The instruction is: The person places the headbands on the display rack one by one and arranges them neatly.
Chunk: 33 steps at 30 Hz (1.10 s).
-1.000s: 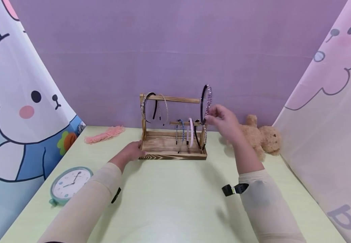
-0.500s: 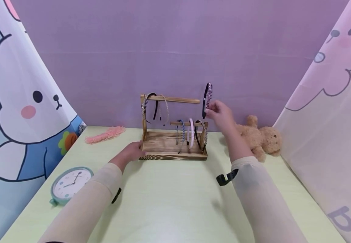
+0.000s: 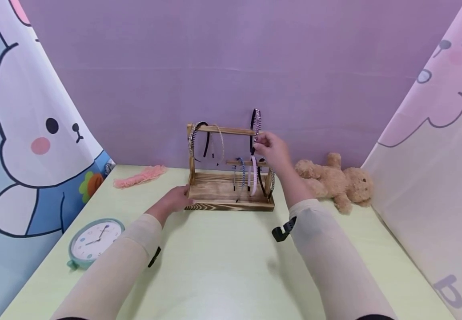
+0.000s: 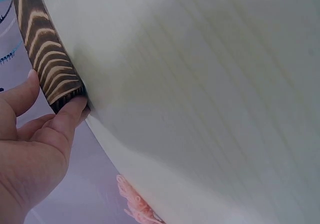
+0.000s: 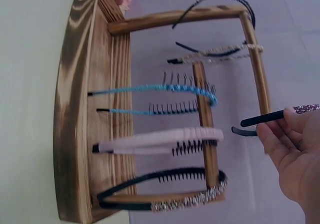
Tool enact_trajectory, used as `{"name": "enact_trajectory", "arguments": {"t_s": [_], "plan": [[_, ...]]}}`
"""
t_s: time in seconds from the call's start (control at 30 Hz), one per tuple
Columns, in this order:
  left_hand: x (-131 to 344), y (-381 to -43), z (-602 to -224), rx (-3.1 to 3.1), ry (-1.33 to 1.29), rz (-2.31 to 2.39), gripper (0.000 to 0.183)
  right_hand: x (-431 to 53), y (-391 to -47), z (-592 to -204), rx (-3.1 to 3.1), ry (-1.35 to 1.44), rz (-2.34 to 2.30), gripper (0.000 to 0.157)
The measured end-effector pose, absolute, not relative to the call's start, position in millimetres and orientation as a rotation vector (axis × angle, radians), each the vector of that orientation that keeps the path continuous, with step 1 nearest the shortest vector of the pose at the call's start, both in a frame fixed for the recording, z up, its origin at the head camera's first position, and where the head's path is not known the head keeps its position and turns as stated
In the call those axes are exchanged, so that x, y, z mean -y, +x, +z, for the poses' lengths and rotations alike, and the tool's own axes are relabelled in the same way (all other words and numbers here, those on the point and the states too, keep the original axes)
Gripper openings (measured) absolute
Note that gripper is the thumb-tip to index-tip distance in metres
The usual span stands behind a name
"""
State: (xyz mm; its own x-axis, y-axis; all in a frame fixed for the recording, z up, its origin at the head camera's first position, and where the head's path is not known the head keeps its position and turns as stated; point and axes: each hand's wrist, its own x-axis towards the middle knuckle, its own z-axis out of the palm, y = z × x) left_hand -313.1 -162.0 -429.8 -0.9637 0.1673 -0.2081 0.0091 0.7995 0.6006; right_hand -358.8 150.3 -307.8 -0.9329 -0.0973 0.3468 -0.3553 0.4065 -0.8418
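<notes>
A wooden headband rack (image 3: 231, 206) stands on the table, with an upper and a lower bar. At its left front corner, my left hand (image 3: 173, 199) grips the tray, thumb and fingers on the wood, as the left wrist view shows. My right hand (image 3: 274, 151) pinches a purple glittery headband (image 3: 258, 119) by one leg, its arch rising above the upper bar's right end. Two headbands hang on that bar's left part, one a sparkly black headband (image 3: 192, 138). The lower bar carries a blue headband (image 5: 185, 88), a pale pink headband (image 5: 185, 135) and a silver-glitter headband (image 5: 190, 200).
Behind my right arm a tan teddy bear (image 3: 331, 178) lies on the table (image 3: 214, 258). A teal-rimmed clock (image 3: 96, 242) lies at the left beside my forearm. Pink yarn (image 3: 140, 176) is at the back left. A purple backdrop (image 3: 231, 58) rises behind the rack.
My right hand has carried the purple headband from right of the rack leftward, to the right end of the upper bar. My left hand stays on the tray corner.
</notes>
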Motion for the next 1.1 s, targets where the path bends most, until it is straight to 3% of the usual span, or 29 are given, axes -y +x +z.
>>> {"name": "enact_trajectory", "arguments": {"t_s": [0.43, 1.1], "plan": [[165, -316, -434, -2.741, 0.156, 0.919, 0.074, -106, -364, -321, 2.48, 0.479, 1.489, 0.01], [163, -314, -433, -2.745, 0.14, 0.94, 0.073, -95, -378, -322, 2.572, 0.437, 1.364, 0.01]]}}
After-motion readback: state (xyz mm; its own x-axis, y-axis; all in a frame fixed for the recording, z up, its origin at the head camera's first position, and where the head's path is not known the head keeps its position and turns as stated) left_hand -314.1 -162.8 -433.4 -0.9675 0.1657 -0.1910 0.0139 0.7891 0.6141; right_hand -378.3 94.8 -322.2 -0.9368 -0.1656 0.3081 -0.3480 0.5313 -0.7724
